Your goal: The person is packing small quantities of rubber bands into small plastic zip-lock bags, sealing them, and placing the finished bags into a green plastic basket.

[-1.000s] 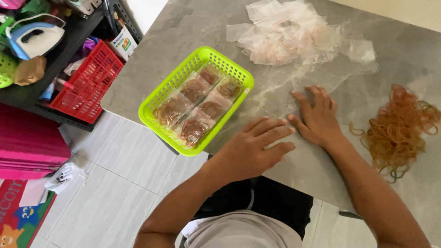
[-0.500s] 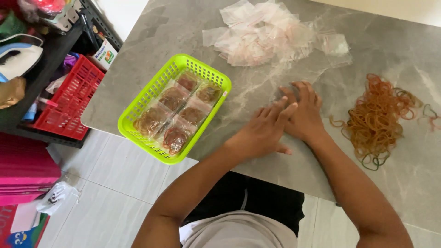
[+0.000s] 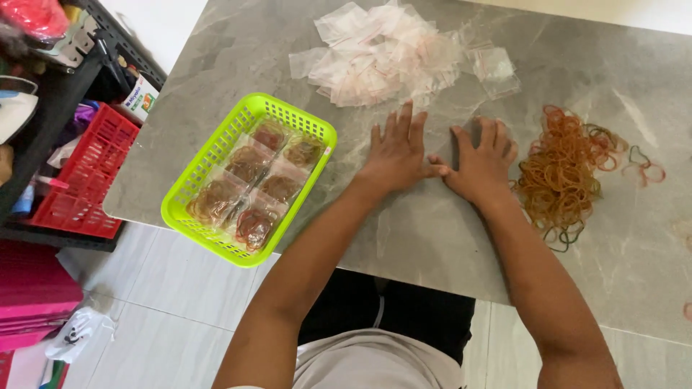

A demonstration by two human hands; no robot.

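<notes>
Hands lie flat, palms down, on the grey marbled table (image 3: pixel 577 65), fingers spread and pointing away, thumbs touching. Left hand (image 3: pixel 398 153) and right hand (image 3: pixel 481 160) hold nothing. Tangled rubber bands (image 3: pixel 562 176), orange-brown, sit just beside the right hand. Clear plastic bags (image 3: pixel 389 50) lie crumpled beyond. Green lattice basket (image 3: pixel 216 151), long axis diagonal, holds filled bags.

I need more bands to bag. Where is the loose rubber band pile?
The rubber band pile lies on the grey table, just right of the right hand.
</notes>
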